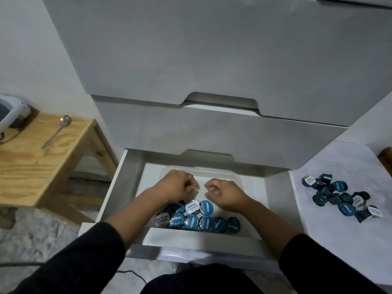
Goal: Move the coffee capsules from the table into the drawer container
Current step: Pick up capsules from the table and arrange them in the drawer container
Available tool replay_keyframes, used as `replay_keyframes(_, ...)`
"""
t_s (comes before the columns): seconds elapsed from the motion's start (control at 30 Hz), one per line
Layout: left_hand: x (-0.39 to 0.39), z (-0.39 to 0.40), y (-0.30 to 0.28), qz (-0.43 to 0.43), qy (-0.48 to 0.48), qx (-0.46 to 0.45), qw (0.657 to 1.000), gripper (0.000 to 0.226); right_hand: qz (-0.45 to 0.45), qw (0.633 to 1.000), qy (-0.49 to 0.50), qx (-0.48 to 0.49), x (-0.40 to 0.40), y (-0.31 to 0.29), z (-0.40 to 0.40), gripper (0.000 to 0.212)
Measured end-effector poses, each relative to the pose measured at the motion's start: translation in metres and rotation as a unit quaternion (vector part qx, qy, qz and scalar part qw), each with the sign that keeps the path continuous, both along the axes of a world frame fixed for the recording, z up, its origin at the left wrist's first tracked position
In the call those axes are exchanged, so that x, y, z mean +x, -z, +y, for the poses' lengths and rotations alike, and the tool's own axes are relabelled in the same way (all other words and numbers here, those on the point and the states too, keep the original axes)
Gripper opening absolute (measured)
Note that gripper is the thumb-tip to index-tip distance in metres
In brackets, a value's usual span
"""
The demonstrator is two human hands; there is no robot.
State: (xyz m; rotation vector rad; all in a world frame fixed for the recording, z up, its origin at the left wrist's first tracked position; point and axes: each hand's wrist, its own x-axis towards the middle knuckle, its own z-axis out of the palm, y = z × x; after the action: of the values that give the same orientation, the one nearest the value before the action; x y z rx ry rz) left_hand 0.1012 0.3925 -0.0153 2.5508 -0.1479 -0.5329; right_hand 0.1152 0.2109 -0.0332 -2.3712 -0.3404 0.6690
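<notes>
1. Coffee capsules are sitting in two groups: a batch [197, 217] already lying in the clear container [235, 177] inside the open bottom drawer [114, 187], mostly foil-lid up; a loose pile [341, 196] waiting on the white worktop [339, 162] to the right, well apart from the drawer.
2. Left hand [176, 185] is hovering over the container's far half, fingers [192, 183] curled in tight toward the palm; cannot tell if a capsule is inside.
3. Right hand [222, 189] is mirroring it just beside, fingers [212, 187] curled shut too; contents hidden, so cannot tell.
4. Step looks like dropping or arranging in the container; task roughly halfway, judging by the remaining pile.
5. Risks: anything released from this height is likely bouncing off the stacked capsules and landing outside the container, in the drawer gap; forearms are crossing right above the near row, so pulling back low could be knocking capsules over the rim.
6. Reaching right for the pile, a sleeve [318, 262] could be sweeping capsules off the worktop edge.
7. Wooden stool [42, 158] with spoon [57, 130] at left is irrelevant.
</notes>
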Motion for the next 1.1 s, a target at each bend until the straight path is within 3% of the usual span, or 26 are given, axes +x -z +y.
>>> replay_keyframes(0.23, -0.031, -0.027, -0.008, -0.14, -0.083, 0.068, 0.984, 0.038, -0.185, 0.979, -0.016, -0.087, -0.019, -0.007, 0.011, 0.041)
replay_keyframes(0.43, -0.056, -0.049, -0.022, -0.201, -0.106, 0.138, 0.964, 0.048, -0.357, 0.93, 0.022, -0.083, -0.037, -0.013, 0.01, 0.041)
replay_keyframes(0.57, -0.065, -0.063, -0.027, -0.161, -0.113, 0.123, 0.973, 0.054, -0.391, 0.917, 0.021, -0.07, -0.048, -0.016, -0.004, 0.04)
replay_keyframes(0.77, -0.059, -0.103, -0.034, -0.198, -0.145, 0.036, 0.969, 0.049, -0.428, 0.901, 0.046, -0.063, -0.047, -0.023, -0.049, 0.035)
replay_keyframes(0.87, -0.051, -0.137, -0.037, -0.212, -0.126, 0.022, 0.969, 0.047, -0.414, 0.904, 0.084, -0.06, -0.037, -0.024, -0.09, 0.037)
replay_keyframes(1.03, -0.038, -0.217, -0.047, -0.231, -0.113, -0.028, 0.966, 0.04, -0.41, 0.905, 0.064, -0.095, -0.029, -0.033, -0.172, 0.02)
replay_keyframes(1.1, -0.032, -0.253, -0.046, -0.228, -0.093, -0.048, 0.968, 0.037, -0.385, 0.916, 0.084, -0.079, -0.026, -0.041, -0.209, 0.022)
